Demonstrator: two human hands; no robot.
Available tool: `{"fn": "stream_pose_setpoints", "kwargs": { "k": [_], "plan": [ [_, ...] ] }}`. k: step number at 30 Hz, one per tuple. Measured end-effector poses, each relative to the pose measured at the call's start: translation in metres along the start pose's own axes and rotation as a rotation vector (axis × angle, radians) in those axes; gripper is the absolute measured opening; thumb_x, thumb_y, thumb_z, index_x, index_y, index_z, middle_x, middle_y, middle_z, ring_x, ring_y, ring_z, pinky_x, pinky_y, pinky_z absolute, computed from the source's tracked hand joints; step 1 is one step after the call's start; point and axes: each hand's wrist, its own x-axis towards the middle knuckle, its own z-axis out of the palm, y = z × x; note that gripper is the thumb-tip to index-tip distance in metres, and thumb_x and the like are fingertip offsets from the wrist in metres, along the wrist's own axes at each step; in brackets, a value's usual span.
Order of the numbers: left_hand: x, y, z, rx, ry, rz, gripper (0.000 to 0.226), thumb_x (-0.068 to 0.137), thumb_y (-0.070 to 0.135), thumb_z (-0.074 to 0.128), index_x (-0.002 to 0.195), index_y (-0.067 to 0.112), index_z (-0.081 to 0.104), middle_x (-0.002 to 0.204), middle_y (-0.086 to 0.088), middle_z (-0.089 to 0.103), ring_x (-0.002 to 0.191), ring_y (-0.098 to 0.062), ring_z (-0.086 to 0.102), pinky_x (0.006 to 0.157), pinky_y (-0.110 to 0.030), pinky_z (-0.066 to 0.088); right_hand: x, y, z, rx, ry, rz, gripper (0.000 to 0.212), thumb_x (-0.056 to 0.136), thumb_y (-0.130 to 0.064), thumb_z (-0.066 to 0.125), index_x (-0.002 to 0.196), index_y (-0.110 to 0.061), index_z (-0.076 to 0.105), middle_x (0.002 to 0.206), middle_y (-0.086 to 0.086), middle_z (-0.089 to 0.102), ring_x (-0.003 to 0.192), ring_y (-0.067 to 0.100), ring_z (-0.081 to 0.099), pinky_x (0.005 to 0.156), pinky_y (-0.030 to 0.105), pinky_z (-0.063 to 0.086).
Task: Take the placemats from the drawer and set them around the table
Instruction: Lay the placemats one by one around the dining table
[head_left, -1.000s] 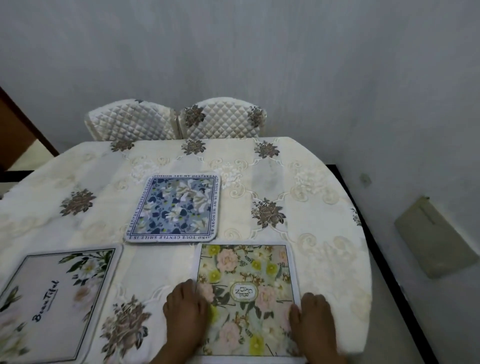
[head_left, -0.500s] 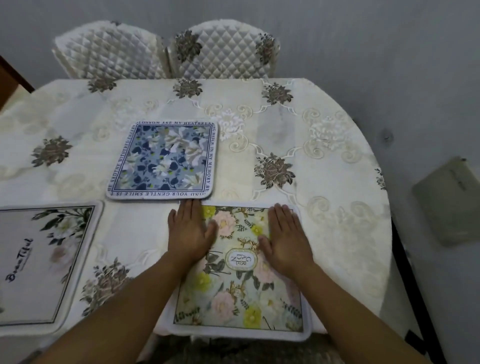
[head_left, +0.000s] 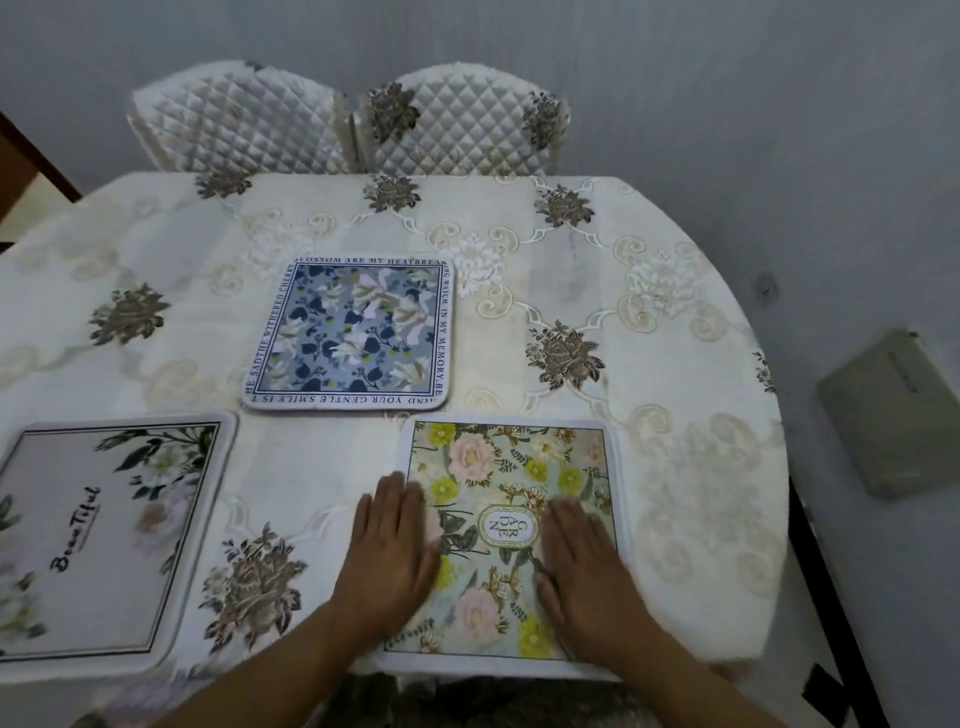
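Pale cloth covers the desk (head_left: 675, 322). At far left lies the white placemat (head_left: 98, 540); the blue placemat (head_left: 353, 335) sits further in. The left hand (head_left: 395, 545) presses flat, fingers spread, over the left edge of the garden placemat (head_left: 511, 499); the right hand (head_left: 587, 566) lies flat on its right half, gripping nothing. The mat's long axis runs away from the person, its near edge overhanging the desk.

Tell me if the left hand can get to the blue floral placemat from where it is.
Probably yes. The left hand lies flat on the garden placemat, and only bare tablecloth separates it from the blue floral placemat just beyond; nothing stands between them.
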Motion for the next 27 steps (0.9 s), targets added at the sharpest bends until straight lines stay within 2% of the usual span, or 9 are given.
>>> {"fn": "stream_pose_setpoints", "kwargs": {
  "k": [2, 5, 14, 17, 19, 21, 23, 25, 27],
  "plan": [
    [-0.03, -0.011, 0.007, 0.007, 0.01, 0.0, 0.072, 0.099, 0.052, 0.019, 0.154, 0.008, 0.005, 0.163, -0.015, 0.002, 0.15, -0.026, -0.006, 0.12, -0.039, -0.003, -0.023, -0.009, 0.008, -0.013, -0.015, -0.025, 0.07, 0.097, -0.046, 0.034, 0.153, -0.006, 0.021, 0.162, 0.012, 0.018, 0.15, 0.026, 0.012, 0.117, 0.044, 0.015],
    [-0.043, -0.031, 0.006, 0.003, 0.03, -0.055, 0.067, 0.099, 0.048, 0.019, 0.155, 0.013, 0.006, 0.163, -0.009, 0.006, 0.151, -0.021, -0.003, 0.12, -0.036, -0.002, -0.04, 0.014, 0.0, -0.048, 0.024, 0.047, 0.07, 0.095, -0.045, 0.036, 0.154, -0.01, 0.021, 0.162, 0.008, 0.018, 0.15, 0.022, 0.013, 0.118, 0.039, 0.015],
    [-0.042, -0.032, 0.0, 0.016, 0.006, -0.072, 0.064, 0.099, 0.043, 0.022, 0.153, 0.01, 0.017, 0.16, -0.011, 0.018, 0.149, -0.026, 0.011, 0.119, -0.04, 0.004, -0.043, 0.02, -0.018, -0.077, 0.049, 0.113, 0.07, 0.097, -0.047, 0.017, 0.147, -0.001, 0.035, 0.156, 0.015, 0.032, 0.146, 0.026, 0.021, 0.114, 0.042, 0.02],
    [-0.04, -0.03, -0.004, 0.013, -0.022, -0.057, 0.066, 0.098, 0.046, 0.022, 0.151, 0.007, 0.025, 0.159, -0.014, 0.02, 0.148, -0.031, 0.017, 0.119, -0.04, 0.007, -0.034, 0.011, -0.013, -0.112, 0.108, 0.146, 0.073, 0.097, -0.046, 0.015, 0.134, 0.005, 0.053, 0.142, 0.025, 0.049, 0.136, 0.035, 0.034, 0.113, 0.048, 0.019],
    [-0.03, -0.037, -0.011, -0.042, -0.008, -0.066, 0.066, 0.096, 0.05, 0.027, 0.146, 0.009, 0.037, 0.157, -0.018, 0.028, 0.144, -0.035, 0.028, 0.117, -0.045, 0.022, -0.014, 0.001, -0.01, -0.098, 0.16, 0.178, 0.061, 0.095, -0.038, 0.026, 0.12, 0.003, 0.063, 0.126, 0.026, 0.06, 0.122, 0.04, 0.047, 0.108, 0.055, 0.03],
    [-0.008, -0.054, -0.026, -0.162, 0.06, -0.161, 0.06, 0.092, 0.046, 0.041, 0.141, 0.011, 0.042, 0.155, -0.02, 0.029, 0.14, -0.037, 0.031, 0.111, -0.048, 0.031, 0.022, -0.014, -0.013, -0.031, 0.222, 0.172, 0.039, 0.084, -0.028, 0.046, 0.106, -0.003, 0.065, 0.11, 0.019, 0.058, 0.104, 0.04, 0.055, 0.093, 0.053, 0.044],
    [0.025, -0.079, -0.046, -0.25, 0.188, -0.307, 0.056, 0.086, 0.032, 0.058, 0.135, 0.007, 0.047, 0.153, -0.022, 0.031, 0.137, -0.04, 0.033, 0.109, -0.05, 0.033, 0.064, -0.034, -0.02, 0.059, 0.256, 0.146, 0.026, 0.078, -0.02, 0.057, 0.099, -0.005, 0.061, 0.101, 0.014, 0.054, 0.092, 0.035, 0.052, 0.081, 0.045, 0.046],
    [0.063, -0.105, -0.07, -0.274, 0.302, -0.454, 0.055, 0.082, 0.018, 0.068, 0.131, 0.001, 0.05, 0.147, -0.028, 0.037, 0.132, -0.044, 0.037, 0.106, -0.053, 0.035, 0.106, -0.052, -0.024, 0.14, 0.256, 0.174, 0.025, 0.08, -0.014, 0.061, 0.102, -0.002, 0.06, 0.099, 0.015, 0.056, 0.09, 0.034, 0.053, 0.076, 0.042, 0.046],
    [0.103, -0.131, -0.093, -0.335, 0.344, -0.603, 0.053, 0.081, 0.014, 0.069, 0.126, -0.005, 0.05, 0.136, -0.033, 0.045, 0.123, -0.048, 0.043, 0.101, -0.054, 0.039, 0.154, -0.065, -0.029, 0.271, 0.248, 0.259, 0.034, 0.087, -0.015, 0.06, 0.118, 0.0, 0.058, 0.108, 0.018, 0.059, 0.099, 0.037, 0.055, 0.082, 0.042, 0.047]
  ]
}}
